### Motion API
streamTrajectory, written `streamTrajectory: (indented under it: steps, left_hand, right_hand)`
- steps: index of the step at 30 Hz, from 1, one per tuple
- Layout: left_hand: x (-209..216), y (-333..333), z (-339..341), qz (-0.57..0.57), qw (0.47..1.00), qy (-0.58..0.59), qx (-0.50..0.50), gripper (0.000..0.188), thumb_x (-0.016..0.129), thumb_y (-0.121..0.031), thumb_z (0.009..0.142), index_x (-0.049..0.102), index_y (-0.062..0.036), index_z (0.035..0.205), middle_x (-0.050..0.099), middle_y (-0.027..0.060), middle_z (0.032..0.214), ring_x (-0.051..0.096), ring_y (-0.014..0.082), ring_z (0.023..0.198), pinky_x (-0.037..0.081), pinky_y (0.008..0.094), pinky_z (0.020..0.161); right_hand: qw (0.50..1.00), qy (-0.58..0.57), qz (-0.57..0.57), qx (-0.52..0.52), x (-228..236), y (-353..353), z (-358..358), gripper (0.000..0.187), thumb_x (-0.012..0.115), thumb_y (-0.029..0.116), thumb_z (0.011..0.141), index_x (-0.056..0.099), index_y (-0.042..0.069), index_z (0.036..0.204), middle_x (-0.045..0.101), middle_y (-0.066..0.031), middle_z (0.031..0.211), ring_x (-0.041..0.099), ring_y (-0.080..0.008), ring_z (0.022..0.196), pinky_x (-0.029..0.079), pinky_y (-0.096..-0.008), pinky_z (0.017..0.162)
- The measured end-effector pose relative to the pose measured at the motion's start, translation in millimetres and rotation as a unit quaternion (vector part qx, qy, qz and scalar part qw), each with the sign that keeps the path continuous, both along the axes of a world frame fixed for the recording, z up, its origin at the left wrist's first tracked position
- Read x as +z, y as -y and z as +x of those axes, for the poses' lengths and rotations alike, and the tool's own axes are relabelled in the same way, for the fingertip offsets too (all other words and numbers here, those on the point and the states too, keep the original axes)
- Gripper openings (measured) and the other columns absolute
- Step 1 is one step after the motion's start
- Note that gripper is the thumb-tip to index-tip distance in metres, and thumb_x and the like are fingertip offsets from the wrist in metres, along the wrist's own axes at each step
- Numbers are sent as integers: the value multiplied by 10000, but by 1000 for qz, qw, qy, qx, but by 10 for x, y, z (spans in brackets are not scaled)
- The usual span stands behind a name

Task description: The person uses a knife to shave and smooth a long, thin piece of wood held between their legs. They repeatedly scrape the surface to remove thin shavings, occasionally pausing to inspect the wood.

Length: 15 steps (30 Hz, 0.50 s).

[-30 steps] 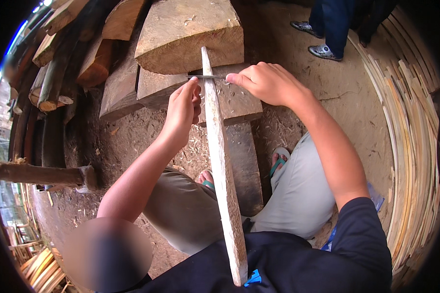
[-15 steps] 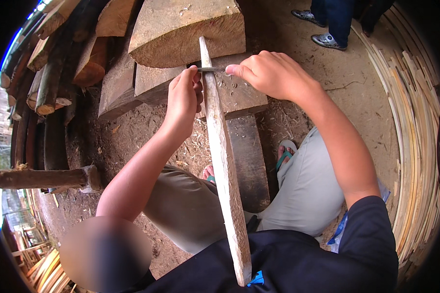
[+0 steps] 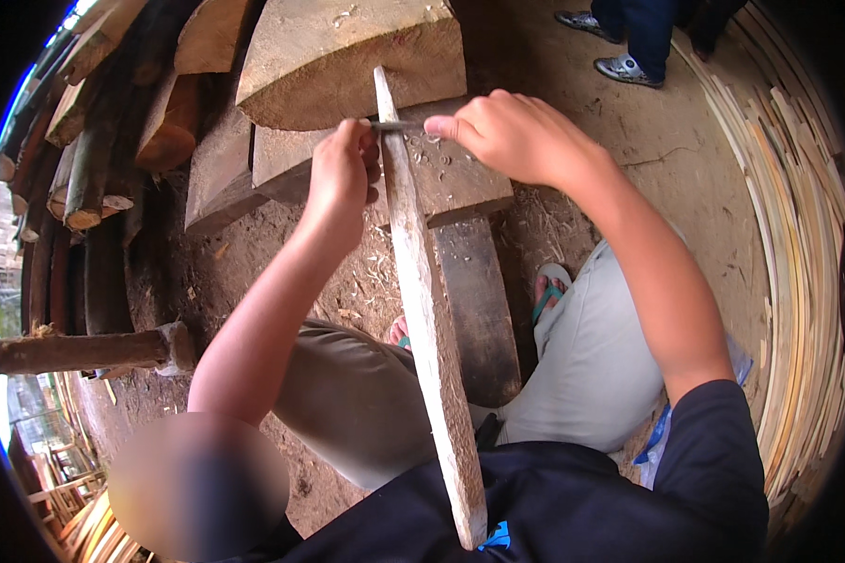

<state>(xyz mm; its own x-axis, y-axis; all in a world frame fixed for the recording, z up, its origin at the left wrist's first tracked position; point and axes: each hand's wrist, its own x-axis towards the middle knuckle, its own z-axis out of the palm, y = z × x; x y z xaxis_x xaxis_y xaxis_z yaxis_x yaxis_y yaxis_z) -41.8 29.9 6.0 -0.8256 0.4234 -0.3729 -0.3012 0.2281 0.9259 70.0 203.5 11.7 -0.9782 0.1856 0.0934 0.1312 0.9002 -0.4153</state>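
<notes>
A long, pale, roughly shaped stick [image 3: 426,328] slants from my torso up to a thick wooden block [image 3: 347,94], its tapered tip touching the block's near face. Across the stick, close below that tip, lies a narrow dark metal blade [image 3: 394,126]. My left hand [image 3: 340,178] is closed around the blade's left end, the fingertips partly hidden. At the other end, my right hand [image 3: 516,139] grips it with the thumb stretched along it. Whether the blade has handles is hidden by my fingers.
Timber beams [image 3: 94,178] are stacked at the left. Thin wooden strips [image 3: 798,272] lie in a long pile at the right. Shavings [image 3: 361,281] litter the dirt floor below the blocks. Another person's shoes [image 3: 626,69] show at the top right. A dark plank [image 3: 479,310] lies between my legs.
Both hands and the blade have shifted very slightly toward the stick's tip. The whole view has moved a little. My grip looks the same.
</notes>
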Motion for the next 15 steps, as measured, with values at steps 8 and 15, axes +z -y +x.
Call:
streamTrajectory:
  steps: [8,15]
  left_hand:
    - [-1,16,-62,-5,999,-5,-33,240,466,-314,960,465,-167,771,393,-61,665,368,82,572,289,283,533]
    - [-18,-1,71,7,1000,3,19,280,500,-291,954,426,-203,699,365,-89,582,293,68,474,231,263,465]
  right_hand:
    - [999,30,-4,-13,97,1,-8,608,454,525,998,705,29,752,680,-240,791,675,-435,816,525,-517,772]
    - [1000,-9,16,-10,-23,-10,-13,525,471,482,1006,742,69,828,633,-198,668,646,-420,727,509,-475,690]
